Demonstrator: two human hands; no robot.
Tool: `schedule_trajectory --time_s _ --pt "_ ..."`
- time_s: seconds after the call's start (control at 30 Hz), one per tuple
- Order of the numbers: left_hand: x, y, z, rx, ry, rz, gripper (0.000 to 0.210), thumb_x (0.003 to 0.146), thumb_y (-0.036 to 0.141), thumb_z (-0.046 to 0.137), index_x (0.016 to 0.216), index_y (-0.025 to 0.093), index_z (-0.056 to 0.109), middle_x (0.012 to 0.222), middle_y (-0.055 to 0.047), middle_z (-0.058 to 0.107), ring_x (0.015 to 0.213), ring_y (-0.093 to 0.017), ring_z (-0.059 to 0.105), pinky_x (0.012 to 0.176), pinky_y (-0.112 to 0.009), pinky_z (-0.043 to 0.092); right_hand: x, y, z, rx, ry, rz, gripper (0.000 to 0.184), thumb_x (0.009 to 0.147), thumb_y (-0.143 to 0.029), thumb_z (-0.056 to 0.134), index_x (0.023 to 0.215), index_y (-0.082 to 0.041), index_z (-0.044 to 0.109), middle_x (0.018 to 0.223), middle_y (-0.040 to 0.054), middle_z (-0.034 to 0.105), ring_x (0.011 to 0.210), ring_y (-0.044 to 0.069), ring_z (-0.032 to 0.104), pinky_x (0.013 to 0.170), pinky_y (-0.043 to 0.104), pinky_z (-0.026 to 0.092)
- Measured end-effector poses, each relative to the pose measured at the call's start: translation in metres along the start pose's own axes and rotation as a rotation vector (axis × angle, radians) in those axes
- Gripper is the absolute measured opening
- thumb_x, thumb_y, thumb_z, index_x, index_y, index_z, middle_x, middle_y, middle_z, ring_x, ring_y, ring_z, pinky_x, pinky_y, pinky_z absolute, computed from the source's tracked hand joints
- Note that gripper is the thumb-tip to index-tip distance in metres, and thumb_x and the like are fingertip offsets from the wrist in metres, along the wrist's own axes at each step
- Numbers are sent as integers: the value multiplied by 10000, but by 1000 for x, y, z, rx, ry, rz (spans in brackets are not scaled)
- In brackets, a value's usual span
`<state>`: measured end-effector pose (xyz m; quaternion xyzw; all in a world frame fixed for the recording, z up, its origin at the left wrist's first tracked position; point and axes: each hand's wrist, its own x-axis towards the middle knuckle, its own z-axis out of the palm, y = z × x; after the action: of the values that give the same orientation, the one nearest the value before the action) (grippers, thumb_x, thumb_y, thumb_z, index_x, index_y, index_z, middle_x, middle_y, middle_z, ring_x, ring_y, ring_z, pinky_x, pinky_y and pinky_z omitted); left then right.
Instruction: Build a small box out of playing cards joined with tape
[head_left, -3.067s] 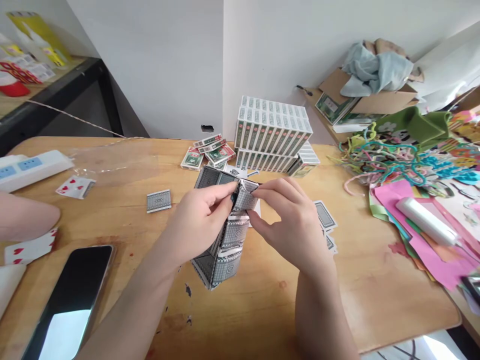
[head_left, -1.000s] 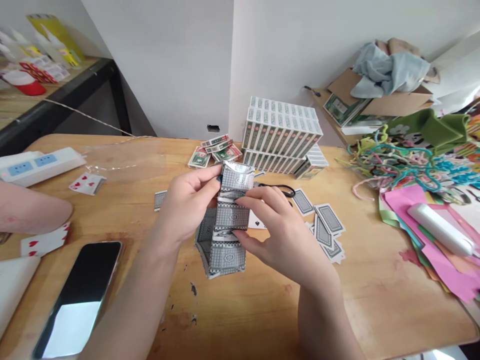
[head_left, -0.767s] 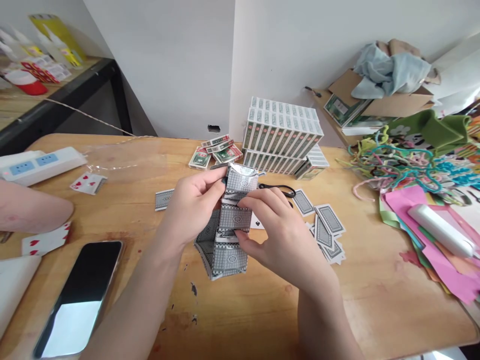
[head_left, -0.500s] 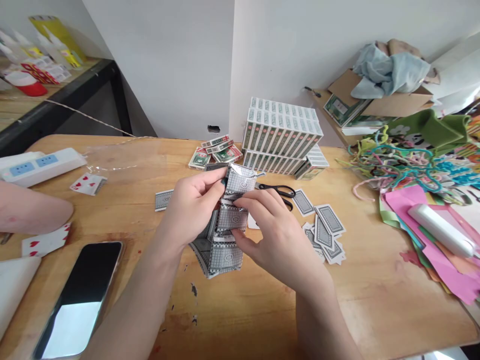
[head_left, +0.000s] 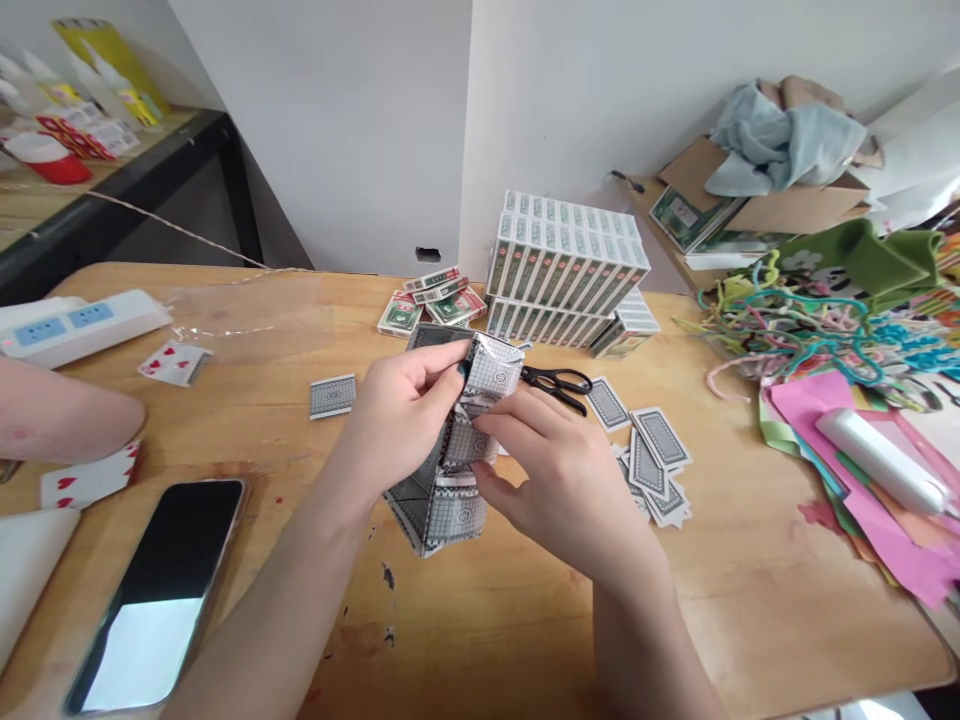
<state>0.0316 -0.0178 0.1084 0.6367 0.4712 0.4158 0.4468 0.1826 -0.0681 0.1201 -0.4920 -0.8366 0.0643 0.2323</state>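
I hold a piece of folded grey-patterned cards (head_left: 459, 515), which sits nearer to me than the stack of card boxes (head_left: 570, 265) and a little to its left. My left hand (head_left: 401, 415) pinches the piece between thumb and finger at its upper end. My right hand (head_left: 562, 470) has thumb and fingers closed on its middle panel from the right side. Whether its lower end touches the table (head_left: 510, 630) I cannot tell. Scissors (head_left: 541, 379) lie on the near side of the stack, black handles showing. Loose cards (head_left: 660, 438) are spread on my side of the stack, toward its right, backs up. Just left of the stack lie a few loose card boxes (head_left: 456, 308).
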Motion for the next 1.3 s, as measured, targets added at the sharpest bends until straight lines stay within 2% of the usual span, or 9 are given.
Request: schedule_trajectory --time_s 0.17,0.3,0.53,0.77,0.87,0.97,1.1,1.2,1.3 --pt "-1 0 2 22 2 -30 375 854 156 496 1182 235 660 1049 -1 730 944 -176 665 868 -295 524 0 2 1 34 -5 10 86 752 -105 584 797 -147 643 857 49 647 834 200 575 719 330 456" --pt "-1 1 3 24 -11 -7 374 850 144 492 1162 244 672 1061 5 728 970 -186 663 858 -291 528 0 2 1 70 -25 28 96 744 -109 560 794 -162 622 847 46 636 835 202 565 731 333 464" --pt "2 -2 1 2 88 -84 349 827 172 541 1136 239 687 1140 -9 704 1038 -223 645 937 -347 498 2 -4 3 58 -50 83 175 794 -136 526 957 -155 586 972 94 616 934 241 549 767 375 487" --pt "1 2 0 15 72 -59 332 820 161 539 1097 237 707 1125 -3 709 1088 -221 625 959 -331 484 3 -5 5 60 -45 37 107 787 -109 532 839 -179 593 868 52 619 895 221 539 752 342 488" --pt "1 -1 -2 -29 102 -83 336 823 169 548 1116 240 697 1066 -5 726 1004 -206 653 888 -314 515 2 0 3 80 -13 65 112 810 -165 576 916 -180 608 948 55 627 931 218 547 799 353 493" --pt "2 -5 -6 -162 111 -107 335 837 201 553 1143 243 682 991 -13 736 850 -178 671 725 -278 547 0 6 1 123 25 99 199 811 -212 605 1008 -188 592 1059 70 602 986 216 562 829 356 501" --pt "5 -5 -7 -328 133 -149 318 830 232 583 1131 224 688 957 -36 734 722 -146 655 579 -232 524 -1 10 -2 188 21 168 276 804 -254 619 1072 -220 564 1146 73 559 924 188 597 775 345 529" --pt "6 -1 -7 -408 139 -187 317 809 213 599 1109 215 699 916 -42 736 676 -136 648 527 -211 495 -2 11 -3 242 -48 241 310 806 -279 616 1102 -240 531 1119 59 577 790 153 616 673 310 537" --pt "8 2 -7 -467 126 -217 331 793 192 598 1108 200 700 885 -46 737 626 -120 630 500 -201 476 -2 14 -2 351 -151 296 361 828 -296 592 1163 -264 463 976 20 626 677 127 617 586 268 520"
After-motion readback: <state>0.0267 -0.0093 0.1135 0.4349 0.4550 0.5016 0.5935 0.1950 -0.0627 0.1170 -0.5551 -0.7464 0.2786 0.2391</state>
